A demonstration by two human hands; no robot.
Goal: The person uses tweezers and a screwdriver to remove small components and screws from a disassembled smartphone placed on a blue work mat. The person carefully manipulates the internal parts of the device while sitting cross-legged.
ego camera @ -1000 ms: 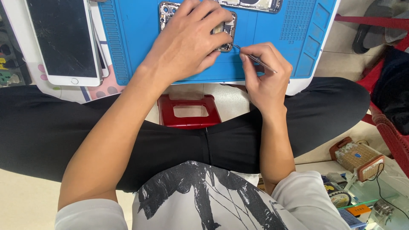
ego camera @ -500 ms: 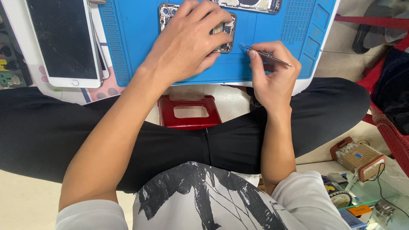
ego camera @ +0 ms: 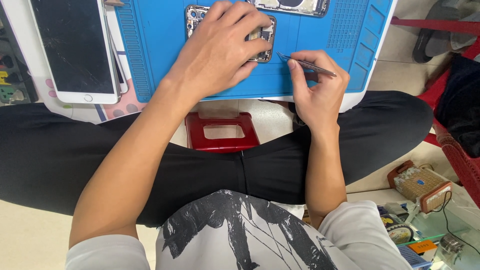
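A single head-worn camera is looking almost straight down over the person's own chest and crossed legs, facing forward toward the blue mat (ego camera: 160,60) on the surface. It is sitting close, with the left hand (ego camera: 220,50) and right hand (ego camera: 317,90) filling the upper middle of the frame; the far edge of the mat is getting cut off at the top

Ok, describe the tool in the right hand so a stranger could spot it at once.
Find the blue work mat at the top. At its lower right edge the right hand pinches slim metal tweezers, tips pointing left toward the opened phone. It is the only thin, silvery, pointed thing there.
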